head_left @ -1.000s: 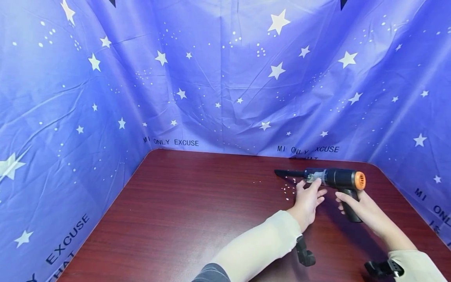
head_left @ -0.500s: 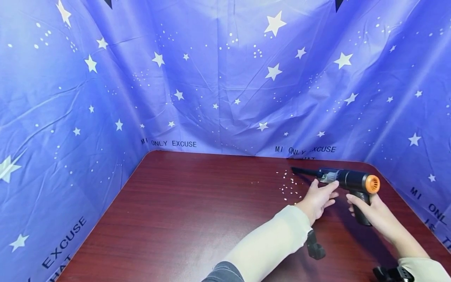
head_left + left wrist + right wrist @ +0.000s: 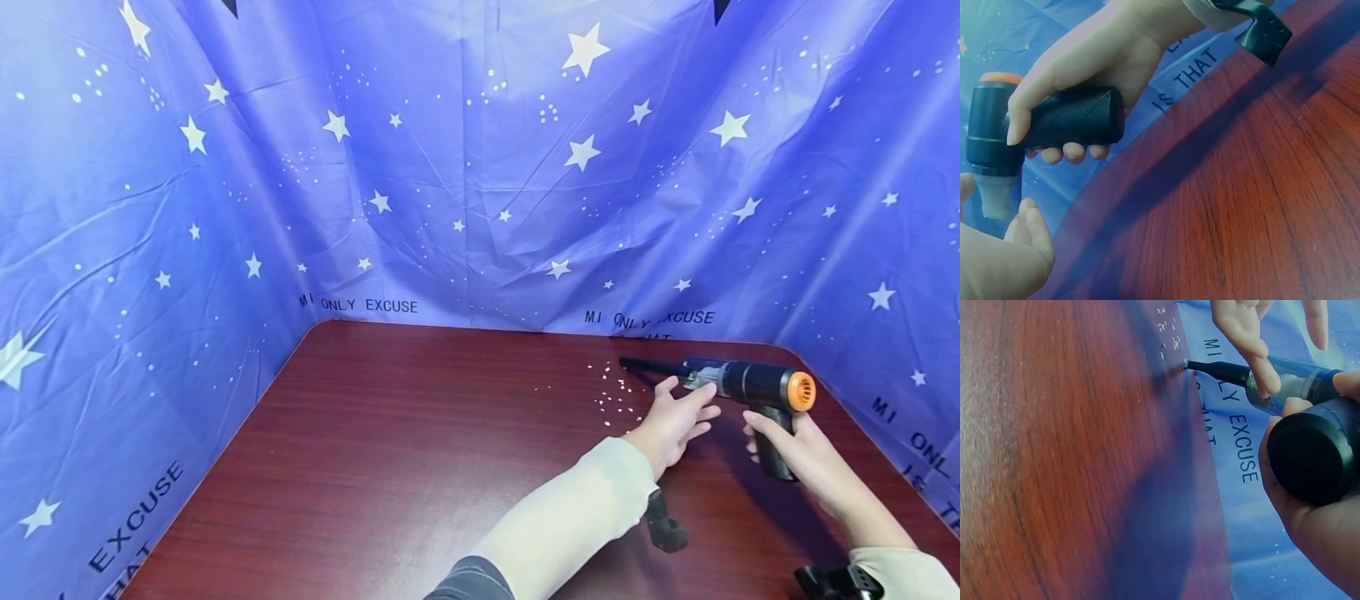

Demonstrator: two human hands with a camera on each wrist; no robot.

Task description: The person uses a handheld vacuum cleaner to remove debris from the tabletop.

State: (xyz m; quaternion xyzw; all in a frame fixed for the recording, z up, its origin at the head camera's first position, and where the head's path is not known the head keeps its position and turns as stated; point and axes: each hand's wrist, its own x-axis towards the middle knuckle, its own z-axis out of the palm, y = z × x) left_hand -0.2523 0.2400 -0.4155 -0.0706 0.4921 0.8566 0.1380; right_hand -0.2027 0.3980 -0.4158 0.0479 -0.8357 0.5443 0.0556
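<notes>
A black handheld vacuum (image 3: 753, 382) with an orange rear vent, a clear dust cup and a narrow nozzle (image 3: 651, 364) is held over the table's right side. My right hand (image 3: 810, 454) grips its handle, fingers wrapped round it in the left wrist view. My left hand (image 3: 671, 425) is under the clear dust cup (image 3: 1285, 384), touching it with mostly straight, spread fingers. Small white scraps (image 3: 618, 396) lie scattered on the tabletop near the nozzle tip. In the right wrist view the tip has a pale speck at its end.
The dark red wood-grain table (image 3: 375, 450) has rounded far corners. A blue curtain with white stars (image 3: 465, 167) hangs behind and along both sides. Black wrist mounts (image 3: 667, 525) stick out below the cream sleeves (image 3: 570, 517).
Both hands and the vacuum have moved right, uncovering more of the white scraps. Over the last half second they have barely shifted. The head view has turned slightly.
</notes>
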